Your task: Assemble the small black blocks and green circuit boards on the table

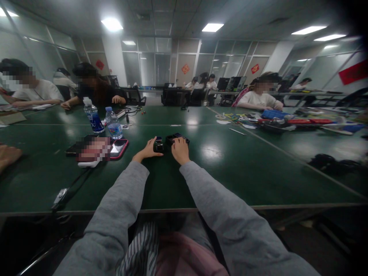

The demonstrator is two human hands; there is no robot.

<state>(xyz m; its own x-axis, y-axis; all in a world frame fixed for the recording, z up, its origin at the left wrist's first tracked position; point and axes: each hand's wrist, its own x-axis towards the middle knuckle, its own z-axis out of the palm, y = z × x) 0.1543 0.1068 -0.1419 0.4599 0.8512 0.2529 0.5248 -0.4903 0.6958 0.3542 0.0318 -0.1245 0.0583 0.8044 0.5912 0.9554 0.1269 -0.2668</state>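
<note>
Left fingers [153,141] around black object [159,146]

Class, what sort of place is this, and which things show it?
Probably a shared office or workroom: a large green table with people seated around it, an office chair and a ceiling light.

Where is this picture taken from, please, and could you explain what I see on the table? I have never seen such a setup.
There is no machine here. A camera on a person's head looks forward and down, so the grey sleeves are the wearer's own. The left hand holds a small dark piece; the right hand touches a black case. Both are too small to identify. On the green table, to the left, are two bottles and a pink phone. The hand at the left edge is another person's.
</note>
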